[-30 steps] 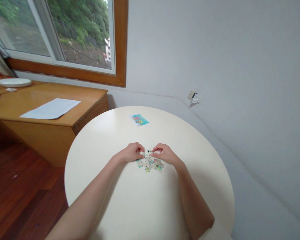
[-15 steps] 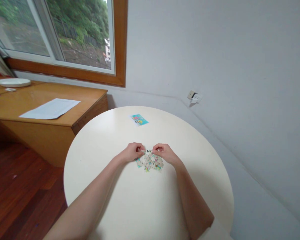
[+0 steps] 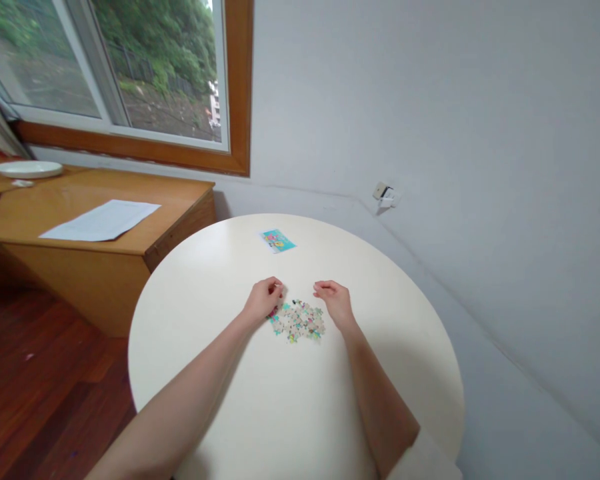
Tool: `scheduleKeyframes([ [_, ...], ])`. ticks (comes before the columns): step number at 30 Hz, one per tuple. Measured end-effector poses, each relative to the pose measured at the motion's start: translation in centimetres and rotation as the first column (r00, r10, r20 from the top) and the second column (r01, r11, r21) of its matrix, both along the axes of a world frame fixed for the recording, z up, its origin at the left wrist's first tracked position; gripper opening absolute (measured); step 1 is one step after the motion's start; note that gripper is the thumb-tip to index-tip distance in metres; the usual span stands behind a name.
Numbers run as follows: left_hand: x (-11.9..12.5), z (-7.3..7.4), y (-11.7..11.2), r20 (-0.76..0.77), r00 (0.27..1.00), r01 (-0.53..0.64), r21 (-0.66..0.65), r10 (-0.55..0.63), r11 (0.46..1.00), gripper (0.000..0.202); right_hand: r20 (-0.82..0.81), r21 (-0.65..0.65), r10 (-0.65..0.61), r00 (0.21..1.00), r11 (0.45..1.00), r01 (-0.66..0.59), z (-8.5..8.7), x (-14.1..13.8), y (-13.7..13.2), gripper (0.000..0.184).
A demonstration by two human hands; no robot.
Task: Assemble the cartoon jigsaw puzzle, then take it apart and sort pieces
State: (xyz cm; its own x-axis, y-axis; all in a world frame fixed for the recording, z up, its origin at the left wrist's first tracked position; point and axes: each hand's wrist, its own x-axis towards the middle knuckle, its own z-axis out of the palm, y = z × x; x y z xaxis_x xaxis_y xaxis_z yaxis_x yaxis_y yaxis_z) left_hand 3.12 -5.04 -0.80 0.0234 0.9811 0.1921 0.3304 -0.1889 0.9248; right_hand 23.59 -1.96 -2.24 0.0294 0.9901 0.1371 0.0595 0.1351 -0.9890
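Observation:
A loose pile of small jigsaw puzzle pieces lies on the round white table, many pale side up, others turquoise, yellow or pink. At the pile's far left edge is my left hand, thumb and fingers pinched, with a small pale jigsaw piece seemingly at the fingertips. My right hand hovers by the far right edge of the pile, its fingers pressed together. Whatever it may hold is too small to make out. Farther back on the table lies a turquoise picture card with colourful figures.
To the left stands a wooden desk bearing a sheet of paper and a white plate. A window is above it. On the white wall behind the table is a socket.
Both hands have drawn apart and moved slightly away from me, off the far edge of the pile. More of the jigsaw pieces now show between them.

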Motion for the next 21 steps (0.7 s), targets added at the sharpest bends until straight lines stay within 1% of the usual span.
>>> scheduleKeyframes([
  [3, 0.11, -0.20, 0.26, -0.030, 0.996, -0.081, 0.009, 0.081, 0.997, 0.016, -0.009, -0.018, -0.005, 1.000, 1.000, 0.005, -0.27, 0.07, 0.31, 0.036],
  [6, 0.14, -0.24, 0.33, -0.050, 0.992, -0.113, 0.025, 0.114, 0.993, 0.015, -0.028, -0.031, -0.009, 1.000, 0.999, 0.008, -0.30, 0.10, 0.49, 0.036],
  [14, -0.02, 0.30, 0.16, -0.053, 0.990, -0.123, 0.074, 0.127, 0.990, 0.017, -0.135, -0.029, -0.005, 0.991, 1.000, 0.001, 0.10, -0.28, 0.26, 0.041],
  [18, -0.14, 0.03, 0.37, -0.017, 0.991, -0.129, 0.092, 0.131, 0.987, 0.020, -0.164, -0.037, -0.011, 0.986, 0.999, 0.005, -0.07, -0.40, 0.37, 0.044],
  [21, -0.21, -0.31, 0.54, 0.021, 0.991, -0.130, 0.084, 0.129, 0.988, 0.023, -0.164, -0.041, -0.018, 0.986, 0.999, 0.011, -0.19, -0.53, 0.50, 0.043],
])
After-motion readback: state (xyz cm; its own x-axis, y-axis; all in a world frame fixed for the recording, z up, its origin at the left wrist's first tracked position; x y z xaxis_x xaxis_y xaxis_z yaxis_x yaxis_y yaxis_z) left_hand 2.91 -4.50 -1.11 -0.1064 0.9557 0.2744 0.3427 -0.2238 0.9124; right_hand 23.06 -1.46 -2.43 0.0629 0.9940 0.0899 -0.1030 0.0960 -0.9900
